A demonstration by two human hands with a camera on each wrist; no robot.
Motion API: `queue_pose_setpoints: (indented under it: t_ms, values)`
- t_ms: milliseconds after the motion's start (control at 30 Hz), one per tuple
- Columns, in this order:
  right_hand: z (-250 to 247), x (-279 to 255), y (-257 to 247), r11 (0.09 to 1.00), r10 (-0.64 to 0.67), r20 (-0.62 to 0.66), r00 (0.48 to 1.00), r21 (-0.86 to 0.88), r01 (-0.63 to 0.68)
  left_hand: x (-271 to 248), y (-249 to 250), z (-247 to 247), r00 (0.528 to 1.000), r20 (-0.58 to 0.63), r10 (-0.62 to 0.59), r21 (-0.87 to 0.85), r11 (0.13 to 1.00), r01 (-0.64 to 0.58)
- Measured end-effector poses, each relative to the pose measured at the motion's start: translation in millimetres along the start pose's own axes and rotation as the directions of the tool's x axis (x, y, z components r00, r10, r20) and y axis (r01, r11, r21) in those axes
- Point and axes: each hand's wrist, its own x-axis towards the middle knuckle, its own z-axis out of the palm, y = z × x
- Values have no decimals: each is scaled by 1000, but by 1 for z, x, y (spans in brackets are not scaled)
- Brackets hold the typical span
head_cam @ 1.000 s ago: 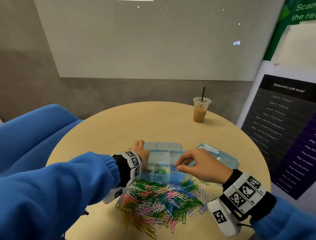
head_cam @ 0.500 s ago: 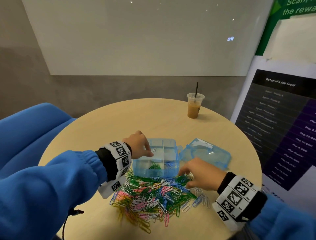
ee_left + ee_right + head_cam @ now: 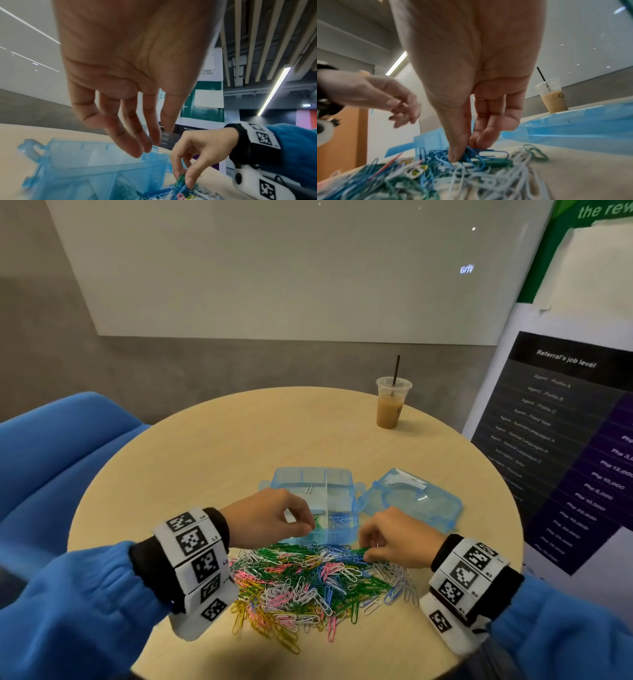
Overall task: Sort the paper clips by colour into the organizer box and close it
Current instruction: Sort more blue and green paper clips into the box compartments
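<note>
- Right hand at the far right edge of the paper clips, just on the near side of the organizer box; thumb and fingertips pinched down on a blue clip in the heap.
- Pinched clip directly under the fingertips, lying flat in the tangle; long axis hard to read, seemingly roughly crosswise to the box's near wall.
- Blue clips already in the box's near right compartment, just beyond the right hand and nearer to it than to the left.
- Left hand over the box's near left compartment, above a few green clips; fingers hanging loose and slightly spread, holding nothing visible.
- Box open, long axis left to right across the table; lid detached, lying just right of the box, tilted askew.
- Judged: a short lift away from the body into the blue compartment; risk of neighbouring clips dragging along.
</note>
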Motion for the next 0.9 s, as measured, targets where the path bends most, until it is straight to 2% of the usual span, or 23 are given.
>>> queue_pose_setpoints:
  t_ms: [133, 267, 367, 433, 533, 633, 733, 800, 900]
  values:
    - [-8, -1, 5, 993, -2, -25, 1000, 116, 5, -6, -2, 8, 999, -47, 1, -109, 994, -6]
    - [-21, -3, 3, 948, -16, -74, 997, 315, 39, -4, -1, 17, 991, -126, -38, -262, 965, 3]
    - [-25, -5, -3, 913, -27, -113, 993, 401, 70, 2, 7, 25, 989, -110, -95, -479, 877, 31]
    - [-24, -5, -8, 904, -26, -162, 986, 417, 92, 7, 15, 30, 986, -45, -163, -683, 725, 89]
    - [-23, -6, -17, 888, -5, -228, 974, 447, 110, 15, 22, 36, 968, 106, -229, -914, 360, 185]
    - [-24, -2, -26, 899, -22, -260, 965, 418, 133, 19, 20, 41, 960, 214, -178, -969, 86, 232]
    - [-23, 4, -37, 930, -47, -284, 958, 338, 146, 20, 16, 47, 971, 234, -54, -960, -171, 222]
    - [-22, 7, -44, 934, -67, -283, 957, 320, 160, 19, 15, 49, 974, 225, -25, -934, -291, 208]
    - [-21, 12, -49, 936, -83, -285, 955, 308, 173, 20, 10, 55, 976, 199, -83, -930, -330, 162]
